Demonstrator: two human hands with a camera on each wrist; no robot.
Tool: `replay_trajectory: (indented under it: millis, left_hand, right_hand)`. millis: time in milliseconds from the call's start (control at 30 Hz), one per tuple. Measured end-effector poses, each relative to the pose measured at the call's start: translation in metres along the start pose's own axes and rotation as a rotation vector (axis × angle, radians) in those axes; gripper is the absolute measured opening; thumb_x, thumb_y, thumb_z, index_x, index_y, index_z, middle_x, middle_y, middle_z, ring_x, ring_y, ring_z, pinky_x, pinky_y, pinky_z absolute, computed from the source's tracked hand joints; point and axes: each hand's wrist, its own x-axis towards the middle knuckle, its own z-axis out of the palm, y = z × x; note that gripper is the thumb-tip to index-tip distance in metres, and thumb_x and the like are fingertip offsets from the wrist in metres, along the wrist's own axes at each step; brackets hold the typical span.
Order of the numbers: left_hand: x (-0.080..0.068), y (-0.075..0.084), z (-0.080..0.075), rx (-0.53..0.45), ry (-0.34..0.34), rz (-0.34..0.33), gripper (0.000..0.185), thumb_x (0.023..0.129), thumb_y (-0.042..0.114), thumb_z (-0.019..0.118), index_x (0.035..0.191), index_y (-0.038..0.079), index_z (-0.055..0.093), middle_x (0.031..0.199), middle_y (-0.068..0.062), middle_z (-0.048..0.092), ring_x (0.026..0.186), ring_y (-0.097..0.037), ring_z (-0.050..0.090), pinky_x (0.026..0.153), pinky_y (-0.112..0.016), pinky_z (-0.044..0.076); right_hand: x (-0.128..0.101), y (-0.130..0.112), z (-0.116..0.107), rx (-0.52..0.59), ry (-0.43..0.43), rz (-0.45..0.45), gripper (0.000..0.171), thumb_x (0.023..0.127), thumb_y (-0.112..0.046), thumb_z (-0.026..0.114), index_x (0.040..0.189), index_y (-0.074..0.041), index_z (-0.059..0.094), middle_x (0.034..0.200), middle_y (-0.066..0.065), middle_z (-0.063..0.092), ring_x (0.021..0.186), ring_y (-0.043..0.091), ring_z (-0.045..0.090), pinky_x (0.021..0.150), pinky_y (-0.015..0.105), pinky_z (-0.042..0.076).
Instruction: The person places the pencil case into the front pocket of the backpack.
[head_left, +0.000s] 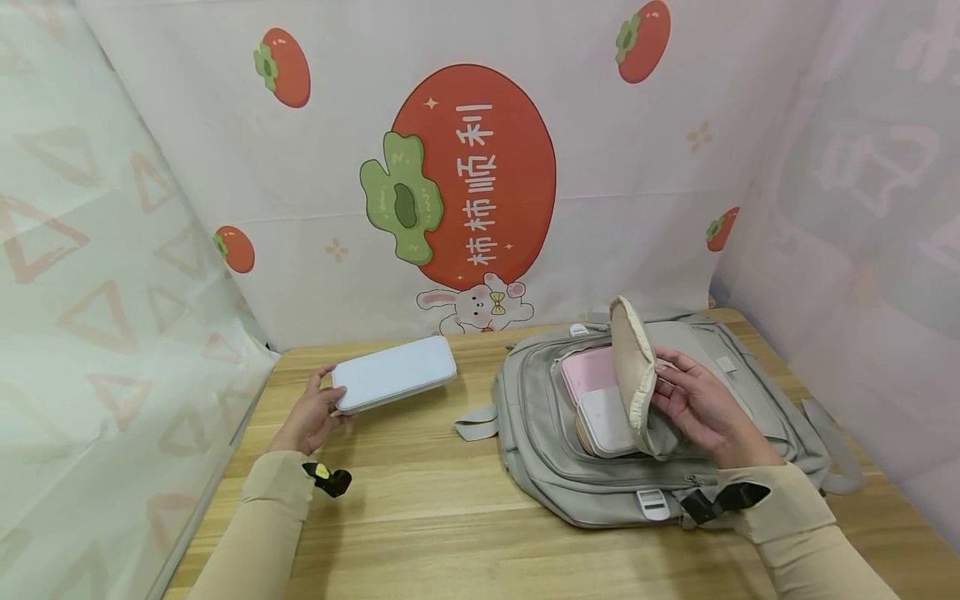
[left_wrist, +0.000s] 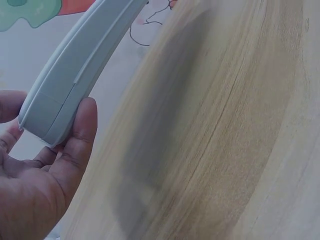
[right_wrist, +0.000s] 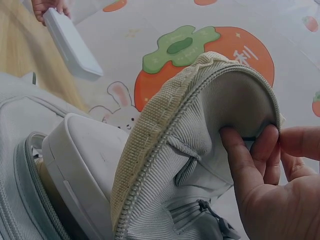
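My left hand (head_left: 311,417) grips one end of a flat white case (head_left: 395,372) just above the wooden table; in the left wrist view the thumb (left_wrist: 77,145) wraps the rounded end of the case (left_wrist: 75,70). A grey backpack (head_left: 540,450) lies flat at the right. My right hand (head_left: 693,400) holds its front pocket flap (head_left: 633,375) lifted open, fingers (right_wrist: 247,160) pinching the flap (right_wrist: 200,135). Inside the pocket lie a pink box (head_left: 588,371) and a white box (head_left: 606,421), the white one (right_wrist: 85,155) close under the flap.
The wooden table (head_left: 420,517) is boxed in by a persimmon-print backdrop (head_left: 472,167) behind and translucent sheets at both sides. Backpack straps (head_left: 476,422) trail onto the table. A black clip (head_left: 330,479) hangs at my left wrist.
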Motion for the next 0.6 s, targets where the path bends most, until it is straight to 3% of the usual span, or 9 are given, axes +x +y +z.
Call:
replay_trajectory:
  millis: [600]
  left_hand:
    - [0.001, 0.004, 0.013, -0.006, -0.023, 0.008, 0.062, 0.112, 0.008, 0.038, 0.163, 0.019, 0.005, 0.136, -0.017, 0.031, 0.103, -0.016, 0.057, 0.090, -0.041, 0.054]
  right_hand:
    - [-0.001, 0.000, 0.001, -0.004, 0.018, 0.005, 0.032, 0.109, 0.005, 0.039, 0.120, -0.006, 0.068, 0.117, 0.011, 0.069, 0.106, 0.020, 0.069, 0.088, 0.032, 0.058]
